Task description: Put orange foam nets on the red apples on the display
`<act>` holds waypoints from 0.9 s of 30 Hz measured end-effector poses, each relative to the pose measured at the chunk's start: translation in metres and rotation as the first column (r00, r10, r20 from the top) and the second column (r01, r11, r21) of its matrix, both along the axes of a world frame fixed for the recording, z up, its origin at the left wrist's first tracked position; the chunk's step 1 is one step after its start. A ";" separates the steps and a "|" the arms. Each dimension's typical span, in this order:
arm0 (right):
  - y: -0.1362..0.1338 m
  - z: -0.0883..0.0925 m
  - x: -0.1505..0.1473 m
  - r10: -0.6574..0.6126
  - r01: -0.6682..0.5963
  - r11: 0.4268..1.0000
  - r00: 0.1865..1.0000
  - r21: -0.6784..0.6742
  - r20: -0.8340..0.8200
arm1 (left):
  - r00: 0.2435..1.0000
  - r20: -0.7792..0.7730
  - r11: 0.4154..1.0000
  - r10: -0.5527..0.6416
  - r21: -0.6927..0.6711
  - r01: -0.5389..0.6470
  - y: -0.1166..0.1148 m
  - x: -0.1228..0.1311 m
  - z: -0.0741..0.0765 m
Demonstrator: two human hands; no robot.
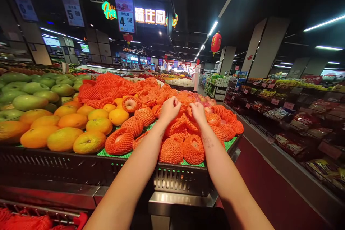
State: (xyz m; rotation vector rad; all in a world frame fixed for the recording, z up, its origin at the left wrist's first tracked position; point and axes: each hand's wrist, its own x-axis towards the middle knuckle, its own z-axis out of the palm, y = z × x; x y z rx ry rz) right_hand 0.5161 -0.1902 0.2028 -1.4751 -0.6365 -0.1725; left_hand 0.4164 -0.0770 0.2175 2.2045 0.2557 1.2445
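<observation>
**Fruit crate (175, 182) being worked over**

In the crate, a heap of netted fruit (171, 150) is being cushioned by green matting (126, 156). Above it, the left hand (170, 109) and right hand (198, 112) are being held slightly apart, fingers curled inward (whether anything is being pinched cannot be told). Between and below them, orange foam netting (184, 120) is being displayed; light, soft, stretchy and easily torn handling is being expected, so a gentle hold by opposite rims is being favoured.

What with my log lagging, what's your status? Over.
Left hand, right hand: both curled, grip unclear. Orange netting at the hands. Netted fruit crowding close; bare oranges further left.
</observation>
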 end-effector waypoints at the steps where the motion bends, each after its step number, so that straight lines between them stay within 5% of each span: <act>1: -0.003 0.002 0.001 -0.058 0.058 0.998 0.998 0.005 0.003 | 1.000 0.018 0.999 0.023 -0.034 -0.022 0.000 -0.002 0.001; 7: -0.021 0.011 -0.005 -0.244 0.244 0.970 0.967 0.011 0.068 | 0.994 0.094 0.993 0.050 -0.112 -0.040 0.001 -0.004 0.004; 14: -0.013 0.011 -0.025 0.167 -0.154 0.984 0.973 -0.086 0.162 | 0.986 0.105 0.988 -0.133 0.094 0.123 0.004 0.006 -0.004; 19: -0.005 0.006 -0.020 0.239 -0.230 0.971 0.954 0.070 -0.181 | 0.938 0.125 0.923 -0.324 0.260 0.284 -0.003 0.006 -0.005; 27: -0.006 0.014 0.001 0.162 -0.062 0.931 0.953 0.359 -0.257 | 0.919 0.002 0.880 -0.394 0.290 0.376 -0.003 0.008 -0.009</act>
